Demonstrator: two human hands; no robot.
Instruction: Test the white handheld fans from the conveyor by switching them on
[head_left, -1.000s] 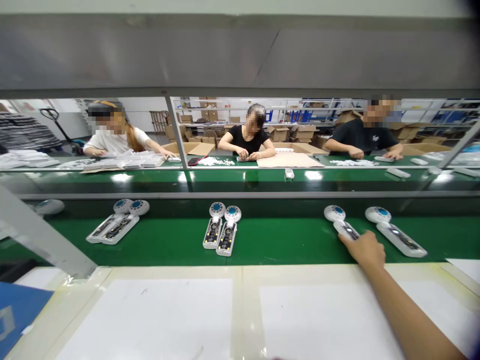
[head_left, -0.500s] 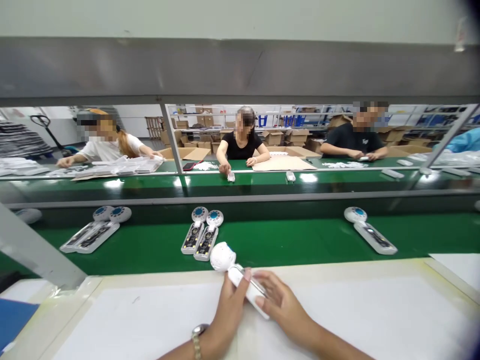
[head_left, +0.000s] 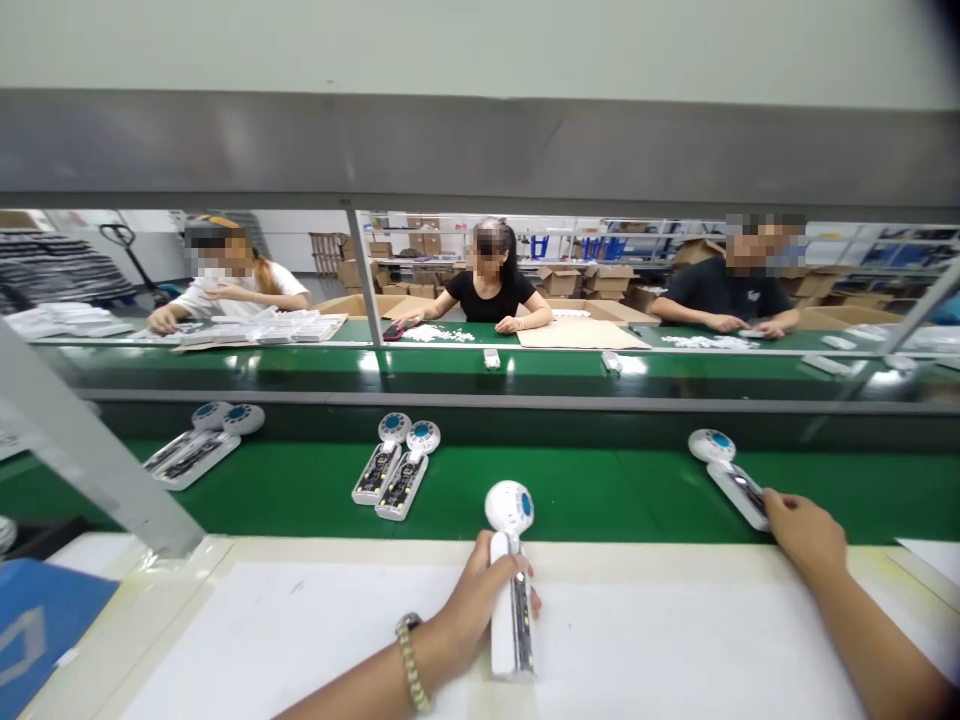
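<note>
My left hand (head_left: 480,600) is closed around a white handheld device (head_left: 501,610) with a round head and a blue centre. Its handle is turned partly sideways, so a dark circuit board shows along one side. Out to the right, my right hand (head_left: 810,530) pinches the lower end of a second white device (head_left: 735,490), which lies slanted on the green belt with its board facing up. Two more such devices (head_left: 401,485) lie side by side on the belt, left of my left hand. Another pair (head_left: 196,455) rests farther left, partly behind a post.
A white-topped bench (head_left: 300,640) lies before me, with the green belt (head_left: 577,490) beyond it. A slanted grey post (head_left: 97,460) and a blue item (head_left: 52,620) are at the left. Across the line, several co-workers (head_left: 491,290) sit with small white parts (head_left: 442,333).
My right hand has left the device in my left hand and reached right to the one on the belt. My left hand has turned its device more upright, exposing the board.
</note>
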